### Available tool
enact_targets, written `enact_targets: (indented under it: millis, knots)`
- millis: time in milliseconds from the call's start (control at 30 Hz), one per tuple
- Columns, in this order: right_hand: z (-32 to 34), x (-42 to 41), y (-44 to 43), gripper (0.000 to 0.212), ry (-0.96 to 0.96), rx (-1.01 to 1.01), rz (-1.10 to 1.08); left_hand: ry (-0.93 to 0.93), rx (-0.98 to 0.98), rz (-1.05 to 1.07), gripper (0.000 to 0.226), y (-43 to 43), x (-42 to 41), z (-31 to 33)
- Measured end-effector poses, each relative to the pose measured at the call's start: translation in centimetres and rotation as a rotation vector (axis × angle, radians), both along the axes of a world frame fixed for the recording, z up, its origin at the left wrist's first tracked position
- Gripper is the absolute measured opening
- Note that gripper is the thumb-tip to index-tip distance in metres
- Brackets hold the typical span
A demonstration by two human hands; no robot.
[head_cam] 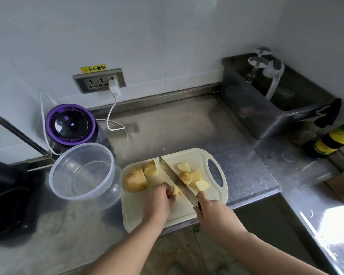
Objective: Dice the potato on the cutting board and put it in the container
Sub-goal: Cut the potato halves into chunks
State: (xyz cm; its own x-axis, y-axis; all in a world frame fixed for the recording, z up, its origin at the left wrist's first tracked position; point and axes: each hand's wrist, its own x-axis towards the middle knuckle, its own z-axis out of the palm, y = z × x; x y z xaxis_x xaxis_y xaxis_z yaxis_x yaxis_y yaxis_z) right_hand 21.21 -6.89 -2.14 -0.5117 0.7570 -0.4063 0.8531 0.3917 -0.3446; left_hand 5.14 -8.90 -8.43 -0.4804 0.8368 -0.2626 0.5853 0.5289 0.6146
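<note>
Two arms in shot now, left hand [160, 199] bare, right hand [213, 213] bare, left forearm [127, 249] uncovered as far as the view runs, right forearm [256, 249] just the same, both wrists bare, knuckles smooth and rounded, nails too small to make out

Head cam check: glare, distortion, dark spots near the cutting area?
Head view: blown-out glare on the stainless steel counter at lower right; fisheye bends the counter edges; far-left corner underexposed; cream plastic cutting board and yellow potato chunks evenly lit, clear.
</note>
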Motion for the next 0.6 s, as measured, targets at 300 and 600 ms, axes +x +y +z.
enact_targets:
  millis: [300, 600]
  knots:
    - [0.15, 0.37, -0.83, 0.014, -0.061, 0.003, 0.042, 0.038, -0.037, -0.013, 0.017, -0.27, -0.33, 0.35]
    - [-0.02, 0.42, -1.09, 0.018, -0.06, -0.016, 0.036, 0.103, -0.052, -0.044, 0.018, -0.19, -0.26, 0.78]
